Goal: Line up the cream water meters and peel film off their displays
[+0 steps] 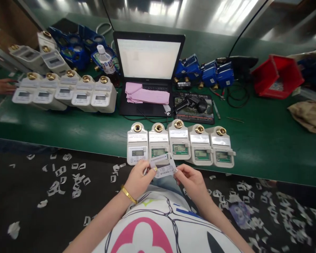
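Observation:
Both hands hold a stack of white cards (163, 167) just in front of the table edge. My left hand (140, 178), with a gold bangle on the wrist, pinches the stack's left side. My right hand (191, 179) pinches its right side. Directly behind the cards a row of several white meters (179, 142) with brass fittings and small displays stands along the near edge of the green table (265, 140).
An open laptop (150, 70) with pink papers (147, 95) on its keyboard stands behind. A handheld scanner (192, 103), blue meter parts (205, 73), a red bin (277, 75), more white meters (65, 91) at left. Another person's hand (1, 86) far left. Paper scraps litter the floor (63, 175).

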### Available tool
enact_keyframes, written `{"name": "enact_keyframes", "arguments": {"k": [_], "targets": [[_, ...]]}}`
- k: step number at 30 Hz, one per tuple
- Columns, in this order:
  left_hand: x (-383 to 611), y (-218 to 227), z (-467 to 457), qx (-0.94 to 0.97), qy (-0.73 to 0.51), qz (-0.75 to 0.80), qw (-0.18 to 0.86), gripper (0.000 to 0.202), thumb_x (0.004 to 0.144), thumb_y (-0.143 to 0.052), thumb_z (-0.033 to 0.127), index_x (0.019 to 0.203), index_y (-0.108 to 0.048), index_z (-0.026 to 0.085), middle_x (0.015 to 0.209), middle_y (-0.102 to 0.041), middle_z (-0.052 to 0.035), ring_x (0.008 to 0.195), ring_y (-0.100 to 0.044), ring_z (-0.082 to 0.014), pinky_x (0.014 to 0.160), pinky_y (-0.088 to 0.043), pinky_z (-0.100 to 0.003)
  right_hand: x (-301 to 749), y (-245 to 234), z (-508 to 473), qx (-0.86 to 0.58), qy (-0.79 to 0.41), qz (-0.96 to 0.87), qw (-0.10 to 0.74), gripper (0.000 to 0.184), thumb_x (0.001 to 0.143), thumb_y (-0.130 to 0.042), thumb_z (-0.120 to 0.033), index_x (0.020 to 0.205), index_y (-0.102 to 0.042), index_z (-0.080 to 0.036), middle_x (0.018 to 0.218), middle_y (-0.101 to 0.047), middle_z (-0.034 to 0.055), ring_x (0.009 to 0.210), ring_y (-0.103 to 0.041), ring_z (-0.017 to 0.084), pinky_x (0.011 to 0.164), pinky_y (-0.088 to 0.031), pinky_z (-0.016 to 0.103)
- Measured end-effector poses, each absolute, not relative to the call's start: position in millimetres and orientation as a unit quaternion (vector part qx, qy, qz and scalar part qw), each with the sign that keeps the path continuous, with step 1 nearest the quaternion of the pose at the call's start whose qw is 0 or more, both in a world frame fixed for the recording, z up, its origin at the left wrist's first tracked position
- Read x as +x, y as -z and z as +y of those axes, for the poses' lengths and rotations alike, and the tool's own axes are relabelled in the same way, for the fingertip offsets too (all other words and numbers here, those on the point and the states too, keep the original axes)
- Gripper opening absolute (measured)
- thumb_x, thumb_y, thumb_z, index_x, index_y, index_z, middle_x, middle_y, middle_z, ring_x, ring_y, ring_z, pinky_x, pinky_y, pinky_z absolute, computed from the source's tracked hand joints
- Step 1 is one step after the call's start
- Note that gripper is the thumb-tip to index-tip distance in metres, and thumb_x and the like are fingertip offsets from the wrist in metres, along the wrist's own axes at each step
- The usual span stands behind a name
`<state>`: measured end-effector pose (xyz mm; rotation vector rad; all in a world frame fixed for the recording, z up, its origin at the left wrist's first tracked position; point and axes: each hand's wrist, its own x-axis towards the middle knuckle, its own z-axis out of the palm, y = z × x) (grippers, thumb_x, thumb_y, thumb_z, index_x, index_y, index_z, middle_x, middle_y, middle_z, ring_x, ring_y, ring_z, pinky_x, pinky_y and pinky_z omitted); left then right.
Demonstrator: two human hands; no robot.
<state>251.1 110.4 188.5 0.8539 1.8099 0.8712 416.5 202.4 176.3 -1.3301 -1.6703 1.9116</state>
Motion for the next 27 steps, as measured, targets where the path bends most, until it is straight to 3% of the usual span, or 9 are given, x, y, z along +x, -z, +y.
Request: {"name": "enact_keyframes", "arguments": {"k": [2,6,8,11,13,19,27], "targets": [[250.1,-187.6,108.8,0.363,-0.323,0.759,0.433,0.018,0.076,-0.046,0.028,0.070,-0.058,0.016,0.080,-0.050,-0.0053,0.081,-0.048,-0.0196,0.077,-0.039,-0.034,413.4,-175.1,198.9,-0.484,-0.643,-0.572,0.160,0.026,0.074,-0.060,-0.039,0.062,-0.056,-0.016,0.051,-0.049,-0.0025,0.046,-0.045,0.010,0.045,-0.037,0.021],[245.9,-187.5,105.8,0.346,-0.293,0.810,0.371,0.026,0.076,-0.050,0.028,0.098,-0.062,0.019,0.092,-0.053,-0.0066,0.092,-0.050,-0.0214,0.086,-0.038,-0.038,411.6,-169.4,194.8,-0.509,-0.616,-0.559,0.218,0.025,0.078,-0.057,-0.036,0.062,-0.054,-0.017,0.053,-0.049,-0.0025,0.051,-0.045,0.010,0.051,-0.037,0.022],[244.3,-187.5,106.2,0.335,-0.307,0.799,0.395,0.024,0.077,-0.050,0.031,0.093,-0.064,0.020,0.091,-0.055,-0.0059,0.090,-0.051,-0.0203,0.085,-0.039,-0.036,410.5,-165.8,194.5,-0.511,-0.624,-0.546,0.226,0.024,0.078,-0.057,-0.035,0.064,-0.054,-0.017,0.055,-0.050,-0.0024,0.053,-0.046,0.011,0.053,-0.038,0.022],[245.6,-187.0,109.8,0.330,-0.329,0.756,0.460,0.025,0.080,-0.045,0.033,0.070,-0.063,0.018,0.078,-0.055,-0.0047,0.080,-0.052,-0.0180,0.076,-0.041,-0.032,405.2,-161.1,194.9,-0.510,-0.649,-0.522,0.214,0.023,0.077,-0.058,-0.035,0.064,-0.055,-0.017,0.055,-0.051,-0.0021,0.052,-0.046,0.011,0.052,-0.038,0.023],[248.1,-187.3,113.2,0.331,-0.319,0.773,0.437,0.026,0.081,-0.044,0.030,0.065,-0.060,0.017,0.077,-0.053,-0.0049,0.078,-0.051,-0.0175,0.074,-0.041,-0.031,400.1,-159.1,195.4,-0.520,-0.653,-0.511,0.204,0.023,0.076,-0.058,-0.035,0.062,-0.054,-0.017,0.054,-0.052,-0.0017,0.051,-0.046,0.011,0.051,-0.038,0.023],[251.5,-191.3,120.6,0.420,-0.150,0.849,0.284,0.022,0.083,-0.043,0.026,0.072,-0.061,0.019,0.086,-0.050,-0.0080,0.088,-0.049,-0.0223,0.078,-0.037,-0.036,391.4,-155.7,199.9,-0.552,-0.641,-0.507,0.162,0.024,0.073,-0.058,-0.033,0.056,-0.054,-0.017,0.050,-0.052,-0.0020,0.045,-0.045,0.011,0.046,-0.036,0.022],[252.2,-192.1,128.4,0.437,-0.063,0.852,0.283,0.028,0.085,-0.038,0.027,0.072,-0.061,0.019,0.085,-0.050,-0.0085,0.086,-0.049,-0.0229,0.075,-0.036,-0.038,387.1,-155.2,207.3,-0.585,-0.629,-0.497,0.124,0.025,0.070,-0.058,-0.033,0.052,-0.054,-0.016,0.046,-0.055,-0.0007,0.038,-0.043,0.010,0.040,-0.035,0.021]]}}
